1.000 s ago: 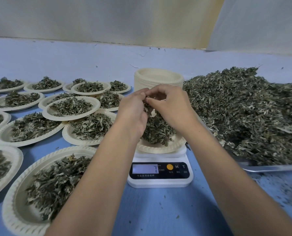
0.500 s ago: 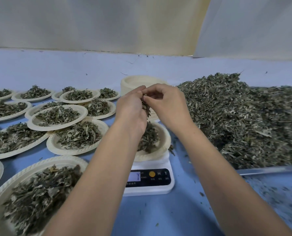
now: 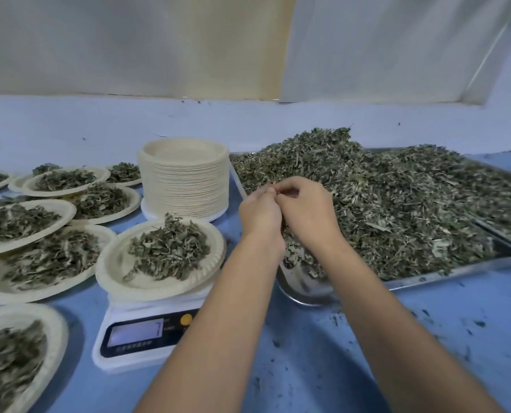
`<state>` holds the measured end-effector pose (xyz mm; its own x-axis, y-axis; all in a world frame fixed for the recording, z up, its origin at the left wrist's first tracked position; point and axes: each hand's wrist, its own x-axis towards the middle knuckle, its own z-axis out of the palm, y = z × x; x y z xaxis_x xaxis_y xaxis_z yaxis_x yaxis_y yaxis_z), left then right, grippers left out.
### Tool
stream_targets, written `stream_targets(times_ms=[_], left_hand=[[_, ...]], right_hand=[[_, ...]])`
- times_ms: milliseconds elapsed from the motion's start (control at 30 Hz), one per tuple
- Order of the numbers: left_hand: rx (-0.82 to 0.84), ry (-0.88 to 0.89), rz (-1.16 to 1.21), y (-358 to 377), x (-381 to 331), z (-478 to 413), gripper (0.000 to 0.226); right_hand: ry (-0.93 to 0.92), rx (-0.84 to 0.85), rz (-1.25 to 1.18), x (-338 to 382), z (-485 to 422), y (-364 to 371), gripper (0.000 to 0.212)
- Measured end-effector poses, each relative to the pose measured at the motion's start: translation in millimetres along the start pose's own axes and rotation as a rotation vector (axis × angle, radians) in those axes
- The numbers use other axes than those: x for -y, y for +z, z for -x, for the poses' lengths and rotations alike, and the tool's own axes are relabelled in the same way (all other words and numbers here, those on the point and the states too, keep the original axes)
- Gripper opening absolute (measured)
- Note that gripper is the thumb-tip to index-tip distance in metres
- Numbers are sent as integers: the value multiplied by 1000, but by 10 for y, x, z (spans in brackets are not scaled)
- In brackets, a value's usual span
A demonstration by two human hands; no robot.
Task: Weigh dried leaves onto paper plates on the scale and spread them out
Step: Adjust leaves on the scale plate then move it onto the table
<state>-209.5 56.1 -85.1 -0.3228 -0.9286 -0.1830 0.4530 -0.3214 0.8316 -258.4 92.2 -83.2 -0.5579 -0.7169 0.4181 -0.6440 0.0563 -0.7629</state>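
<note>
1. Left hand point(image 3: 260, 217) and right hand point(image 3: 306, 210) met just right of the frame's centre. The fingers of both were curled and their tips pressed together, apparently pinching a few dried leaves point(image 3: 397, 198) between them; blur hid the detail.
2. The job looked well underway. Many filled plates point(image 3: 63, 208) crowded the left of the frame, each with a flattened layer of leaves.
3. The current portion sat on a paper plate point(image 3: 114, 263) on the scale point(image 3: 135, 333), lower left of centre. It was mounded in a loose heap, so spreading seemed not yet done. The display was too blurred to read, so whether the weight was right could not be told.
4. Plenty seemed left to do. A tall stack of empty plates point(image 3: 185, 186) stood above the scale, and the metal tray point(image 3: 445, 275) filling the right of the frame held a deep pile of leaves.
5. Leaf crumbs were scattered over the blue table point(image 3: 337, 368) at lower right.
</note>
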Motion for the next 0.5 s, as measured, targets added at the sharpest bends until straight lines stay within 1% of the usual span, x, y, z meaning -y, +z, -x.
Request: stream_targets(times_ms=[100, 133, 233, 300, 400, 500], left_hand=[[40, -75, -133, 20, 84, -55, 19], [72, -112, -187, 19, 99, -56, 22], [169, -181, -342, -7, 148, -85, 48], [200, -163, -387, -21, 152, -101, 52], [187, -132, -354, -41, 161, -144, 45], [171, -107, -224, -53, 123, -116, 25]], right_hand=[[80, -28, -9, -118, -41, -21, 25], [109, -46, -16, -145, -55, -34, 29], [153, -79, -12, -206, -83, -73, 38], [149, -76, -14, -227, -91, -89, 38], [144, -66, -4, -226, -85, -97, 35], [133, -47, -18, -212, -64, -75, 36]])
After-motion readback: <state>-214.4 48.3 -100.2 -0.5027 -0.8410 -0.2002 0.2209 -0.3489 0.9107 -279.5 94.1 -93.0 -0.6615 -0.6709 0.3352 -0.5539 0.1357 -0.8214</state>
